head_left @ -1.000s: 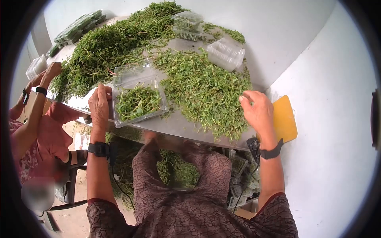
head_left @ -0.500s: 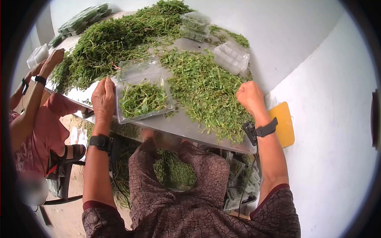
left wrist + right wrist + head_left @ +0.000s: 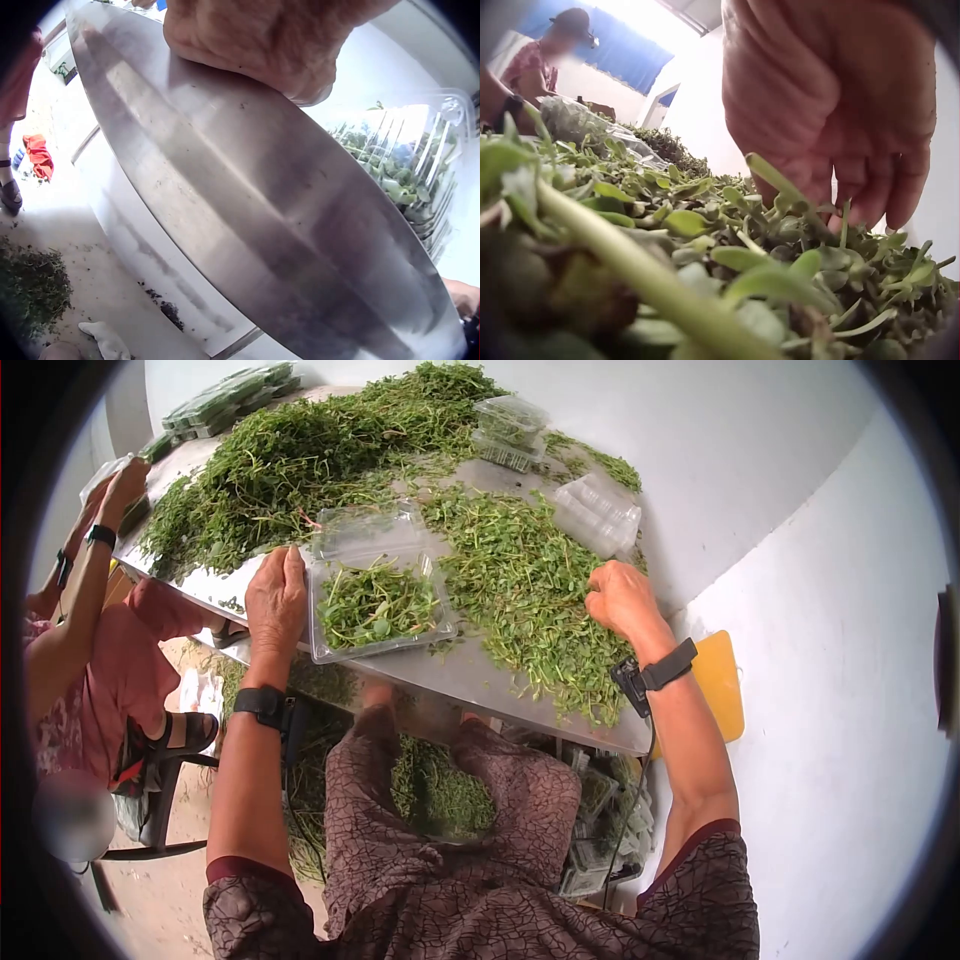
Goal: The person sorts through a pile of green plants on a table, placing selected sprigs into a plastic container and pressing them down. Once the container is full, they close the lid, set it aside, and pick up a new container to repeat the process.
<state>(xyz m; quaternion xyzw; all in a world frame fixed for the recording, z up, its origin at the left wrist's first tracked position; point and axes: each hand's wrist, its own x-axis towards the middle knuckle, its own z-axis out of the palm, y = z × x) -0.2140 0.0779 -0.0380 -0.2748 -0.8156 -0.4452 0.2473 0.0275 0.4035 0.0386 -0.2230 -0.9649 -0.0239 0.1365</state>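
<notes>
In the head view, a clear plastic clamshell box (image 3: pixel 318 622) stands at the table's front edge with its lid raised, and leafy green stems (image 3: pixel 378 605) lie inside. My left hand (image 3: pixel 277 600) is just left of this box, fingers together and fairly straight. The left wrist view shows that hand (image 3: pixel 255 37) at the metal table edge. Over the right side of a spread of loose greens (image 3: pixel 520 580), my right hand (image 3: pixel 622 598) bends its fingers downward. Fingertips reach among the leaves in the right wrist view; I cannot tell whether they pinch a stem.
A taller heap of greens (image 3: pixel 270 470) covers the table's left and back. Clear boxes (image 3: pixel 510 432) are stacked behind; clear plastic trays (image 3: pixel 598 517) lie at right. A yellow board (image 3: pixel 715 685) leans by the wall. Another person's hands (image 3: pixel 118 490) work at left.
My right hand has moved back and left over the greens, its fingers now bent down. My left hand stays beside the box. The other person's hands have moved up toward the containers at left.
</notes>
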